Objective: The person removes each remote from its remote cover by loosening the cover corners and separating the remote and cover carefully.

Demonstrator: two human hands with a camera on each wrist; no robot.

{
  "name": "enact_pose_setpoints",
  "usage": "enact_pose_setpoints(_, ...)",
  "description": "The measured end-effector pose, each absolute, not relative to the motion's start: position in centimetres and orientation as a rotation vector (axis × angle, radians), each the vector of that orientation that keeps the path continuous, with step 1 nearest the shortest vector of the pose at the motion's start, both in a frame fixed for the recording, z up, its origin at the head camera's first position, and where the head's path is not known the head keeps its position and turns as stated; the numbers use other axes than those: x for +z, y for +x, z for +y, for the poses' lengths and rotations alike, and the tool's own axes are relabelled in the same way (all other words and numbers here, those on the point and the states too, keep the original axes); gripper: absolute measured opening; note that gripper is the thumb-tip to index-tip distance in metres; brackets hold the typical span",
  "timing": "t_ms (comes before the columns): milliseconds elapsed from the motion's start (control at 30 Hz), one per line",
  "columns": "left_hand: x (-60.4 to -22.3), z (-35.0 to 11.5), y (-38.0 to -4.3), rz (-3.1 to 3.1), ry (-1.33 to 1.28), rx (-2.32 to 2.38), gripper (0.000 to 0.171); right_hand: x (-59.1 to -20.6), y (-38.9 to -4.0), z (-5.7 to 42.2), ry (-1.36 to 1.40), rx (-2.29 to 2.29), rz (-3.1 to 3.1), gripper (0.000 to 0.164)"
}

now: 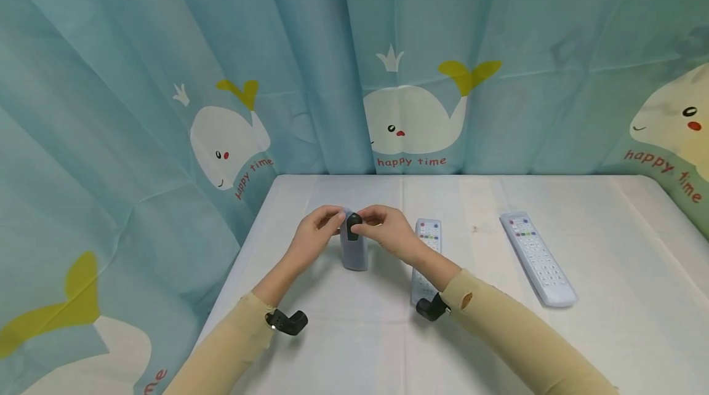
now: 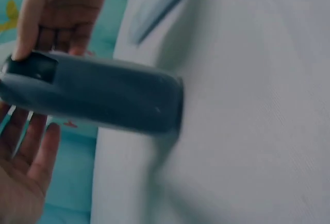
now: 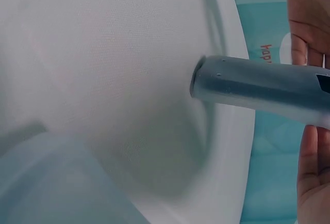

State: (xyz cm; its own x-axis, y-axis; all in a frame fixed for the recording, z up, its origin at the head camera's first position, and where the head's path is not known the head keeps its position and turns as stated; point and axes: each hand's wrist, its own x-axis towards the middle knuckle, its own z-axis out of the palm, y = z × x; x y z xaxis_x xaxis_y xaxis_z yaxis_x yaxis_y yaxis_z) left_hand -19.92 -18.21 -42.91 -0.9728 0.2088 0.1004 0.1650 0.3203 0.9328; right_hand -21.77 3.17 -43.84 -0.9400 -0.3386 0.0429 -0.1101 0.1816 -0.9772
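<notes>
Left of centre over a white table (image 1: 354,346), the left hand (image 1: 312,235) pinches an upright cased remote (image 1: 354,256) near its top; the right hand (image 1: 390,232) pinches its opposite side, at a black patch (image 1: 352,235). Rightward lie a second remote (image 1: 430,232), partly hidden by the right forearm (image 1: 439,267), and a third remote (image 1: 538,259)

A long, pale yellow-beige fabric left sleeve (image 1: 221,346) has a slightly ragged cuff; the matching long right sleeve (image 1: 520,330) has a small oval opening (image 1: 467,301) near its edge. Beside them sit a bent black left wrist camera (image 1: 289,323) and a black right wrist camera (image 1: 431,308).
</notes>
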Motion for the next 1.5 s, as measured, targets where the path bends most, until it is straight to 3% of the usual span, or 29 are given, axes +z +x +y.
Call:
enact_pose_setpoints(800, -42.0, -17.6, -21.2, 2.343, -0.007, 1.911, 0.032, -43.8, -21.6, 3.3, -0.456, -1.844, 2.264, 0.026)
enact_pose_setpoints(1500, -43.9, -17.6, -20.3, 2.281, -0.078, 1.918, 0.032, -44.3, -21.6, 3.5, -0.43, -1.859, 2.23, 0.031)
